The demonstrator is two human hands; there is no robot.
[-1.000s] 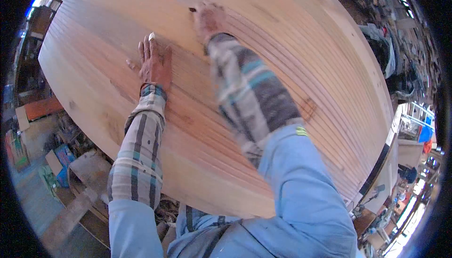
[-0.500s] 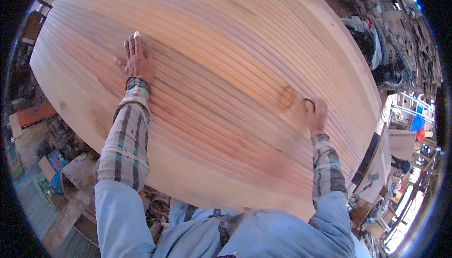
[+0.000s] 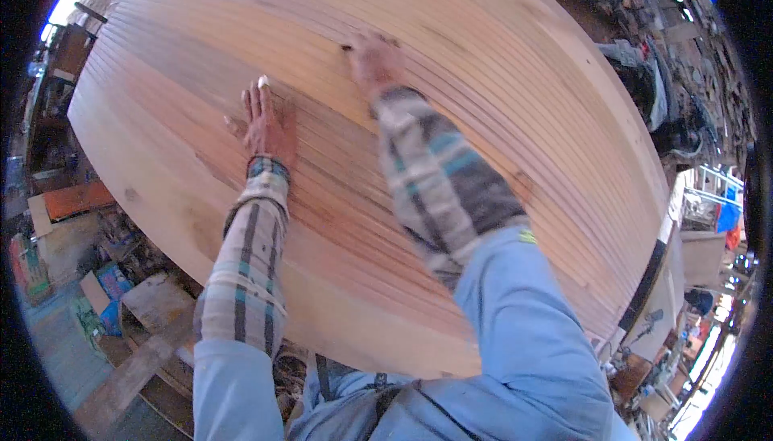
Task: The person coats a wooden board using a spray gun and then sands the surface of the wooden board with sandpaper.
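A broad, curved wooden panel [image 3: 362, 280] made of narrow strips in pale, orange and reddish tones fills most of the view. My left hand [image 3: 270, 128] lies flat on it, left of centre, fingers stretched out; one fingertip has a white covering. Farther up the panel is my right hand [image 3: 377, 62], somewhat blurred, pressed down with its fingers curled over a thin dark sheet [image 3: 347, 47]. Only the dark edges of that sheet show, so its kind is hard to make out. Both arms wear plaid cuffs under light blue sleeves.
Stacked wood pieces [image 3: 684, 34] line the upper right. An orange-brown board [image 3: 78, 199] and a plank [image 3: 133, 376] are at the left among clutter. A blue item [image 3: 728, 215] hangs at the far right. The panel's near edge is close to my body.
My right hand has swept far up and left across the panel with the thin dark sheet. My left hand stays flat on the wood while the view has shifted slightly.
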